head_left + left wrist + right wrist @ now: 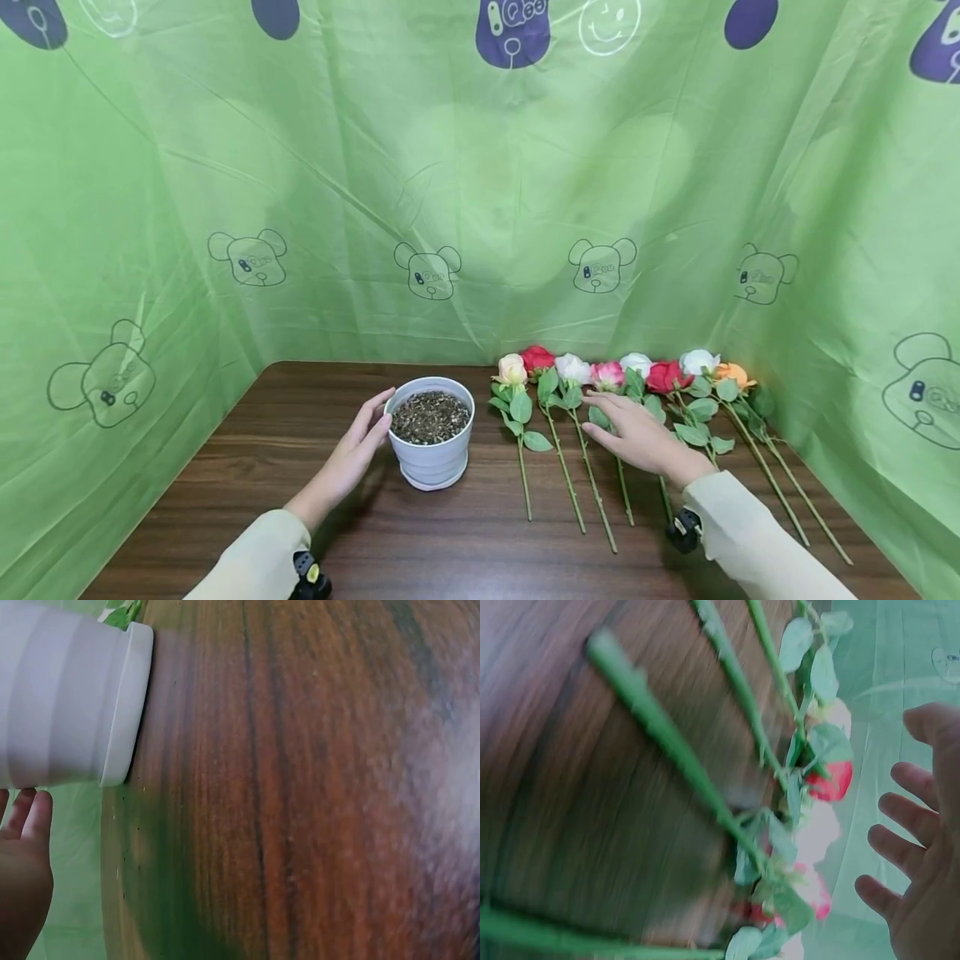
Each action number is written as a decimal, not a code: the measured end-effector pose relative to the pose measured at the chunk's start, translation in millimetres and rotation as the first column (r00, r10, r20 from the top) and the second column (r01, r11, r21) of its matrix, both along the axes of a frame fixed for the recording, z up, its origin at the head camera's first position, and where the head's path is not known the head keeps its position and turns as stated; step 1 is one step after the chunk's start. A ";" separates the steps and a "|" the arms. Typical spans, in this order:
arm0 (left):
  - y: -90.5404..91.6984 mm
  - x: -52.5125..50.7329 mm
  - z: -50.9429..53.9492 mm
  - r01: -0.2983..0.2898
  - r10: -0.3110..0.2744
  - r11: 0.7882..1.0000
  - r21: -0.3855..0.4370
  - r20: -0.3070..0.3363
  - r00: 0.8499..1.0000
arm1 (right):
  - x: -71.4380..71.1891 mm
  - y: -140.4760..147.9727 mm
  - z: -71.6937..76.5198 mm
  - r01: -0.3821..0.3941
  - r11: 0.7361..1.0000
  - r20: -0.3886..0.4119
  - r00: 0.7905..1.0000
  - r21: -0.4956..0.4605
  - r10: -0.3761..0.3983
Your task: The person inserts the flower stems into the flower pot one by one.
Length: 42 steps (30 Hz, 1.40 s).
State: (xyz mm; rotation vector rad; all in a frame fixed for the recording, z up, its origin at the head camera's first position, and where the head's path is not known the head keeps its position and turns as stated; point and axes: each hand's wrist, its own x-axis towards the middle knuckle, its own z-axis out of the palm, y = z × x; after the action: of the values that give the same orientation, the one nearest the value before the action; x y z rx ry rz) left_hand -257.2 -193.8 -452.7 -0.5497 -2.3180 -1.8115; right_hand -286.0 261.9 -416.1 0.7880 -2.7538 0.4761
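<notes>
Against the left side of the white pot (432, 457), the left hand (354, 450) rests its fingertips on the wall just below the rim, the fingers extended and not curled around it. The pot stands upright on its white saucer (435, 483), filled with dark soil (431, 417), on a wooden table (450, 554).

To the right of the pot, eight artificial roses lie in a row, blooms away from the person and stems toward them. Nearest the pot is a cream rose (512, 369), then a red rose (537, 358), a white rose (573, 369), a pink-and-white rose (607, 376), a second white rose (636, 364), a second red rose (667, 377), a third white rose (700, 362) and, farthest from the pot, an orange rose (733, 374).

Well to the pot's right, the right hand (636, 435) hovers over the middle stems, fingers spread and holding nothing; the right wrist view shows them apart from the flowers. Behind the pot hangs a green cloth (510, 175) printed with bear heads.
</notes>
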 end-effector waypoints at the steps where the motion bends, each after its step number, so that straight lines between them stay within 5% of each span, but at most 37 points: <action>1: 0.4 0.1 -0.1 0.003 -0.003 1.000 0.009 0.003 1.000 | 0.0 -2.9 -0.1 -0.006 1.000 0.007 1.000 -0.007 0.006; 12: 3.2 0.3 -5.1 -0.021 0.019 0.998 0.053 0.035 0.999 | -2.8 -38.8 -4.8 -0.104 0.991 0.085 0.990 -0.089 0.112; 21: 2.2 0.0 -6.7 -0.011 0.010 0.998 0.057 0.024 1.000 | -7.9 -60.6 -14.1 -0.103 0.983 0.212 0.968 -0.151 0.134; 27: 3.6 0.7 -4.9 -0.007 0.005 0.998 0.062 0.032 0.999 | -10.5 -73.2 -21.0 -0.058 0.984 0.299 0.948 -0.168 0.107; 38: 4.8 1.5 -4.7 -0.011 0.010 0.998 0.054 0.024 1.000 | -11.7 -96.7 -31.2 0.097 0.972 0.496 0.868 -0.213 0.022; 42: 5.0 2.8 -4.2 -0.022 0.021 0.999 0.048 0.029 0.999 | -12.8 -105.0 -35.3 0.148 0.966 0.508 0.861 -0.214 -0.019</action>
State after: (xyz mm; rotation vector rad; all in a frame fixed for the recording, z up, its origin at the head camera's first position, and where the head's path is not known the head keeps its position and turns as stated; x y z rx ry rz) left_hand -254.4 -188.8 -456.9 -0.4934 -2.2824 -1.8719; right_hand -298.8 156.9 -451.4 0.5329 -3.0808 1.1246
